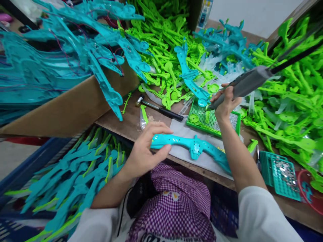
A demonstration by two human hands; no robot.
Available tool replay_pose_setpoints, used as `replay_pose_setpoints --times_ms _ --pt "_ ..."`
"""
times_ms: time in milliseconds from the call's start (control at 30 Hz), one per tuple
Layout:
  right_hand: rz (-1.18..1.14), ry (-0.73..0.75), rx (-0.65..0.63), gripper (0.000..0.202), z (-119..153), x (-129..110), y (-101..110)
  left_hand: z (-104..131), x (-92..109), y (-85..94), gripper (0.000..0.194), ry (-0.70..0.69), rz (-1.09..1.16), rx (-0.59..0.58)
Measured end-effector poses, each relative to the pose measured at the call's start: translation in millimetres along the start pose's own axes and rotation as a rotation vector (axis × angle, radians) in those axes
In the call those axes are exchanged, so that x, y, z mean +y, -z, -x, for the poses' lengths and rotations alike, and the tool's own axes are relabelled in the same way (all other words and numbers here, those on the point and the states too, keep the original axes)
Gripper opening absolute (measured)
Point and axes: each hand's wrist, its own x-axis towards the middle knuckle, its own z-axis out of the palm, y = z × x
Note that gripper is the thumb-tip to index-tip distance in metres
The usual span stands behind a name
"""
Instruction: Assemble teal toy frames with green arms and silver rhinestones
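My left hand (148,149) has its fingers and thumb around the left end of a long turquoise plastic part (181,143), which lies on a pale sheet at the table's front edge. The part has a raised block in its middle. A grey electric screwdriver (247,84) is in the grip of my right hand (227,104), its thin bit pointing down-left over a green tray (239,126). Small metal screws (222,121) and light green plastic pieces lie in that tray. My right forearm hides part of the turquoise part's right end.
A hammer (161,110) lies behind my left hand. Light green parts (174,67) heap up at the back and right. Turquoise shells with wires (88,43) overhang a cardboard box (63,104). A blue crate (15,178) holds assembled pieces; a small teal tray (285,174) holds metal bits.
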Motion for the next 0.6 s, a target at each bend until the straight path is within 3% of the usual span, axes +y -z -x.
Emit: replay_pose_setpoints --times_ms 67,133,233,367,600 --pt "-0.092 0.009 0.033 0.033 9 -21 -1 -3 -33 2.1 0.04 -0.026 -0.199 -0.199" --pt "-0.21 -0.004 0.025 0.036 30 -42 -7 -1 -62 -2.2 0.054 -0.045 -0.372 -0.325" --pt "-0.339 -0.148 -0.203 0.04 77 -63 -22 4 -89 -13.2 0.063 -0.053 -0.537 -0.425" --pt "-0.36 -0.353 -0.468 0.046 127 -57 -44 5 -98 -22.2 0.047 -0.012 -0.603 -0.419" --pt "-0.351 -0.412 -0.489 0.047 140 -27 -56 6 -104 -23.8 0.043 -0.058 -0.589 -0.353"
